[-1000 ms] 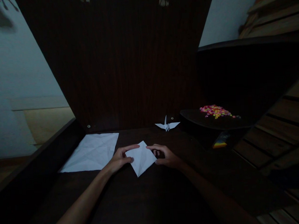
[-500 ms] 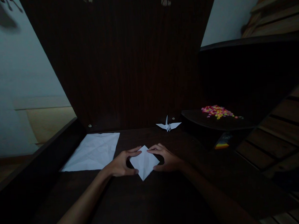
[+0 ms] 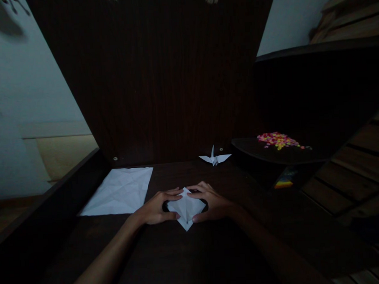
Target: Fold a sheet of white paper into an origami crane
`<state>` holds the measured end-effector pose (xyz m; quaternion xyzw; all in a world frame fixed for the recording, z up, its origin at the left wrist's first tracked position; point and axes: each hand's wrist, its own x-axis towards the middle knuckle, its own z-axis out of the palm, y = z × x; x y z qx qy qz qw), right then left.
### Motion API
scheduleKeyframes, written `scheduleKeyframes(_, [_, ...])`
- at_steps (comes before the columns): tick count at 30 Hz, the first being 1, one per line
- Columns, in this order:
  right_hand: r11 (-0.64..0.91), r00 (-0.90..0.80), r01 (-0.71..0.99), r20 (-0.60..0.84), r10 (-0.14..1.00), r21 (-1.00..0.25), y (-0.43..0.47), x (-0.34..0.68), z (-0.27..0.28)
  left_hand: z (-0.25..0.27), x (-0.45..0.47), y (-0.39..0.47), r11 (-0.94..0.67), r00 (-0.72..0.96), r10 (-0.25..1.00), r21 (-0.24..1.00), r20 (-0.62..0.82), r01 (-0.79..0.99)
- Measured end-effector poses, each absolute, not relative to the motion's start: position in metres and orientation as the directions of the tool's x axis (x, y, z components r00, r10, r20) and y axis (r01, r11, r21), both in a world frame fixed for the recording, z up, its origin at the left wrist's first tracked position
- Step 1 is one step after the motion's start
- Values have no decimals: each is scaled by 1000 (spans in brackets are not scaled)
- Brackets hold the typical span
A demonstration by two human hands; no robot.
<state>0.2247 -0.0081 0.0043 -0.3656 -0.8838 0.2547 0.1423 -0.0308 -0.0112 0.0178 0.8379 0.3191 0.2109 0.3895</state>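
Observation:
A small folded square of white paper lies on the dark tabletop, turned so one corner points toward me. My left hand grips its left side, thumb on the lower left edge and fingers near the top corner. On the other side my right hand holds it the same way, thumb at the lower right edge. Creases run through the paper's middle, and its surface bulges a little. Beyond the hands stands a white origami crane with spread wings. To the left is a larger creased paper sheet, lying flat.
A low dark side board edges the table on the left, and a tall wooden panel rises at the back. On the right, a rounded shelf carries a pile of small colourful pieces. Below it sits a rainbow-striped item.
Both thumbs have moved inward, and the folded paper now looks pinched and bulged rather than flat. The view has shifted slightly.

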Motion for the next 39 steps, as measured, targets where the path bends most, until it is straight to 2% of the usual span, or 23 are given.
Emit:
scheduleKeyframes(4, [615,-699,564,77,711,-550,-11,223,8,17,-30,-12,-482,668,732,793,132,372])
scheduleKeyframes(10, [633,-663,584,152,733,-508,-12,219,3,10,-22,-13,-533,615,765,725,192,436])
scheduleKeyframes(14, [666,-661,563,218,718,-489,-8,218,-5,8,-21,-12,-582,638,741,675,211,453])
scheduleKeyframes(22, [658,-608,538,298,736,-526,-6,214,-10,4,-25,-11,-660,691,687,593,226,462])
scheduleKeyframes(26, [651,-546,512,373,750,-560,-7,209,-14,9,-29,-13,-651,726,656,641,206,406])
scheduleKeyframes(29, [609,-485,507,382,786,-610,-6,207,-17,12,-25,-17,-603,691,697,679,193,418])
scheduleKeyframes(32, [563,-439,505,367,820,-654,-4,206,-17,12,-16,-20,-537,573,798,651,187,536])
scheduleKeyframes(39, [506,-409,511,321,854,-695,-6,206,-9,14,-6,-22,-484,490,856,587,163,649])
